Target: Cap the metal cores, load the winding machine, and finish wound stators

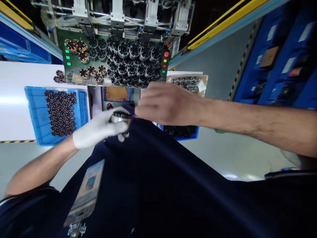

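My left hand (99,129), in a white glove, is wrapped round a motor stator (121,119), a short silvery cylinder with a dark slotted top, held in front of my body. Just to its right is my bare right hand (160,104), blurred by motion, with its fingers closed and pinched. A thin copper-coloured wire (133,115) shows between the stator and those fingertips, though its ends are hidden. Above the hands, several bare stators (132,51) and some copper-wound stators (91,70) stand in rows on the green machine table (74,77).
On the left, a blue tray (33,115) holds many wound stators. A cardboard box (205,82) of stators and a blue bin (194,134) of dark parts are at right. Machine heads (117,19) stand behind the table; lit buttons (166,54) line its right edge.
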Demonstrator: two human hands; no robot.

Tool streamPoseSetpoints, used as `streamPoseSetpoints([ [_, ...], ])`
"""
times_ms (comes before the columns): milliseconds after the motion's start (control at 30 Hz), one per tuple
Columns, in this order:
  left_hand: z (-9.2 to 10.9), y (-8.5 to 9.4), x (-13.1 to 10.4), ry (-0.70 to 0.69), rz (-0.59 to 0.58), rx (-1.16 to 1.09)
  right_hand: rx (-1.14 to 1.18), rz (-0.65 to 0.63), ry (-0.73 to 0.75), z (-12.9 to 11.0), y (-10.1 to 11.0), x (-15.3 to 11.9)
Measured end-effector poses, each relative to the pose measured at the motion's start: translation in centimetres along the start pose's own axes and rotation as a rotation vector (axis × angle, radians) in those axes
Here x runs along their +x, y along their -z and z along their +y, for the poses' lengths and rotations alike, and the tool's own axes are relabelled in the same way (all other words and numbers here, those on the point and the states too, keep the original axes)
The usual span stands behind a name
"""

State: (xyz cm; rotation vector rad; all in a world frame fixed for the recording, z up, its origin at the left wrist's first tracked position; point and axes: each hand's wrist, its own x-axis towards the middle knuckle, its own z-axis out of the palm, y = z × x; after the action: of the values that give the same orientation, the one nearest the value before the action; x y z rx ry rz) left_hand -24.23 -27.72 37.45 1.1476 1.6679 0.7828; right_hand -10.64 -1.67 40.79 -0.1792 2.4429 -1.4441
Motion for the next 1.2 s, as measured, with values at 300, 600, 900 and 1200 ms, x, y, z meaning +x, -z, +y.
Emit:
streamPoseSetpoints([
  [300,-2.6,-1.0,-0.5,-0.431,0.234,0.589,0.594,-0.324,-0.292,2.8,-3.8,-0.3],
  [600,-13.4,-3.4,-0.8,0.187,0.437,-0.277,-0.14,0.221,-0.268,7.4,-6.6,-0.2],
  [900,-30.0,-0.1,7.5,0.558,0.859,0.049,0.236,0.045,-0.583,10.9,-12.4,-0.4],
  [1200,-32.5,1.0,10.4,0.586,0.797,0.195,-0.015,0.196,-0.423,10.0,-10.8,13.0],
])
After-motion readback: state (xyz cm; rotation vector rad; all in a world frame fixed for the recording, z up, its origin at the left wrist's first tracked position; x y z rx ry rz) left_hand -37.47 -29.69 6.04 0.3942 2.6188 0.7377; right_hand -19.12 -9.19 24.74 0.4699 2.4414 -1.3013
